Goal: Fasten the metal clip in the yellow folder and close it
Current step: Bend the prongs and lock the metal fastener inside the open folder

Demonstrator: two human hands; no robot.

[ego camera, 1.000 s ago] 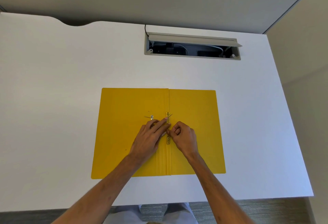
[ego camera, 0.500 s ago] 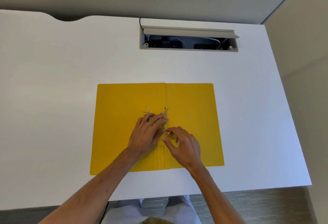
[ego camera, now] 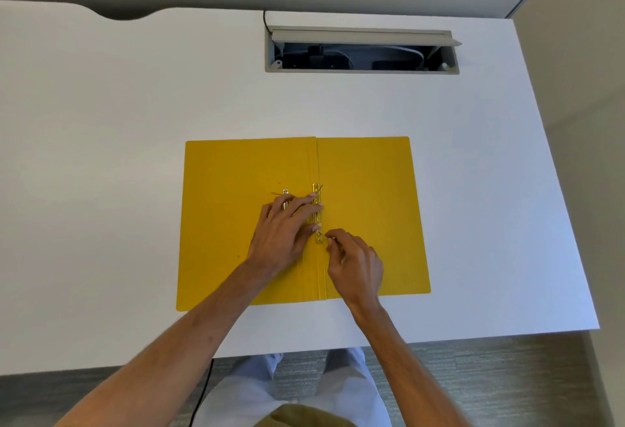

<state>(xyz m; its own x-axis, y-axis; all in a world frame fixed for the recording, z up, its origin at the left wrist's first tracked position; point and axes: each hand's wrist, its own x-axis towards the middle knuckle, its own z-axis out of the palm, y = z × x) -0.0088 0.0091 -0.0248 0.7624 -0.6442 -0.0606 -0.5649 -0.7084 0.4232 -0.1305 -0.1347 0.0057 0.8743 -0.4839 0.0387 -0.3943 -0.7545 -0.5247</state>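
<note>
Yellow card folder (ego camera: pixel 365 210) lies open and flat on the white desk (ego camera: pixel 101 156), its two leaves spread to either side of the central spine, near the desk's front edge. The head view is the only one, and it looks straight down on the work.

Along the spine runs the brass-coloured metal clip strip (ego camera: pixel 317 213), a narrow perforated bar lying lengthwise on the fold. A thin prong stands up slanted at its far end, and a second small metal piece (ego camera: pixel 285 192) rests on the left leaf, partly under the left hand.

The left hand (ego camera: pixel 284 234) lies spread and palm down across the left leaf, its fingertips (ego camera: pixel 316 205) pressing on the strip. It grasps nothing; judging by the pose, it pins the bar and folder so neither slides. The right hand (ego camera: pixel 355 264) sits on the right leaf just beside the strip's near end, thumb and forefinger drawn together in a pinch. Whether they hold a prong or slider is too small to tell.

So the clip lies between the two hands, under the left fingertips and touching or almost touching the right pinch. The fastening looks unfinished, and the folder is not yet closed.

Beyond, well apart, a grey cable tray (ego camera: pixel 362 51) is sunk into the desk, lid raised.
</note>
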